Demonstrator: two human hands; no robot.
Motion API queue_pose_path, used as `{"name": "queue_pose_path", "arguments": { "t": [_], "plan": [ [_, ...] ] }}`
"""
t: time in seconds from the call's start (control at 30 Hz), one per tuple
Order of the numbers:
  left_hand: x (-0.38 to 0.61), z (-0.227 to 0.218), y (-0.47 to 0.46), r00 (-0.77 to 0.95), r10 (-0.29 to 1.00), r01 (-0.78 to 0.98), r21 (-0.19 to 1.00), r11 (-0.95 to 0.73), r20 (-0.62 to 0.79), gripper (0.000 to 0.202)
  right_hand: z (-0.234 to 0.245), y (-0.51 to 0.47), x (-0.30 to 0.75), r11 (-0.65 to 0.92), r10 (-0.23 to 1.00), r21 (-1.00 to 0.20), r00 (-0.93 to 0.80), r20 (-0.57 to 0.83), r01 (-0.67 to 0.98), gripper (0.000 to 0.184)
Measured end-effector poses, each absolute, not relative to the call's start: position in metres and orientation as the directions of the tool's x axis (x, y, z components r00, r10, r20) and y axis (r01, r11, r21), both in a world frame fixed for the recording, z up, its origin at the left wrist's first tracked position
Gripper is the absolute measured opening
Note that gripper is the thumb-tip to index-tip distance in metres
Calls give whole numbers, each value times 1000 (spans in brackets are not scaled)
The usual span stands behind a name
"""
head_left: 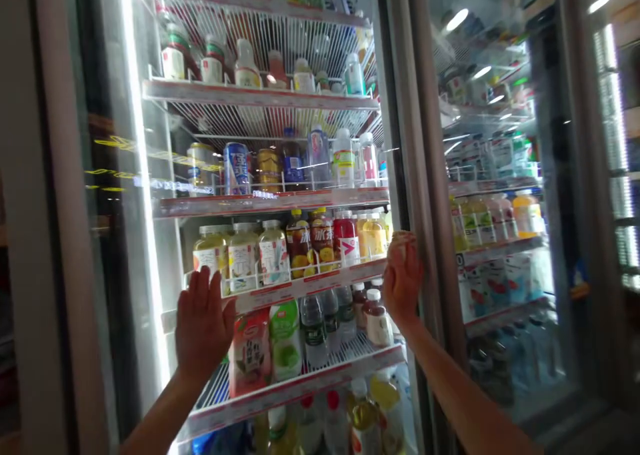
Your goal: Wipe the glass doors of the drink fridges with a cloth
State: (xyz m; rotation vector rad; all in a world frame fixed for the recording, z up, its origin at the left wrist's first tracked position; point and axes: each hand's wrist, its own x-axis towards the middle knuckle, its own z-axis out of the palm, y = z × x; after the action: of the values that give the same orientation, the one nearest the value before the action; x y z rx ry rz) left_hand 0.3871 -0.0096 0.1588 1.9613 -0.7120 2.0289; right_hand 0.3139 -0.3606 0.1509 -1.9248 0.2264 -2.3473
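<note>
My left hand (203, 322) is raised with its palm forward and fingers stretched, at or just before the glass door (113, 255) of a lit drinks cooler. It holds nothing. My right hand (404, 285) is up at the door's right side, by the metal frame (425, 175). Its fingers press on a crumpled, pinkish-brown cloth (401, 240), partly covered by the hand. Behind the glass, between my hands, stand dark iced tea bottles (299, 242) and a red bottle (347, 235). Lower down are a red drink pack (250, 352) and a green one (285, 342).
Wire shelves (270, 95) with bottles and cans fill the cooler, among them a blue can (237, 168). To the right is a second glass door (500, 368) with more drinks behind it. A bright light strip (140, 148) runs down the left side. Yellow reflections show on the glass.
</note>
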Motion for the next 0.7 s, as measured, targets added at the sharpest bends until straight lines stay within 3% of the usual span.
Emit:
{"name": "queue_pose_path", "arguments": {
  "t": [0.07, 0.2, 0.27, 0.33, 0.47, 0.53, 0.6, 0.7],
  "plan": [
    [387, 159, -10, -76, -161, -480, -178, -859, 984, 64, 154, -340, 316, -988, -152, -155, -167, 974, -3, 44],
    [385, 160, -8, -79, -173, -483, -189, -855, 982, 64, 153, -277, 317, -974, 199, 194, 35, 979, 115, 43],
    [385, 161, -6, -79, -183, -493, -197, -848, 980, 64, 152, -276, 315, -952, 280, 267, 68, 958, 148, 41],
    [385, 162, -6, -77, -182, -501, -196, -843, 980, 65, 154, -301, 313, -977, 185, 181, 24, 982, 109, 41],
    [387, 161, -8, -75, -167, -494, -182, -850, 983, 65, 172, -362, 315, -982, -188, -185, -162, 969, 36, 46],
    [387, 160, -9, -88, -168, -484, -189, -855, 982, 65, 183, -362, 318, -966, -258, -256, -190, 947, 34, 48],
    [386, 160, -10, -95, -171, -481, -195, -855, 981, 65, 188, -340, 320, -985, -172, -169, -138, 976, 29, 50],
    [382, 167, -11, -104, -154, -484, -185, -855, 983, 65, 185, -308, 318, -984, 170, 167, 38, 985, 66, 51]
  ]
}}
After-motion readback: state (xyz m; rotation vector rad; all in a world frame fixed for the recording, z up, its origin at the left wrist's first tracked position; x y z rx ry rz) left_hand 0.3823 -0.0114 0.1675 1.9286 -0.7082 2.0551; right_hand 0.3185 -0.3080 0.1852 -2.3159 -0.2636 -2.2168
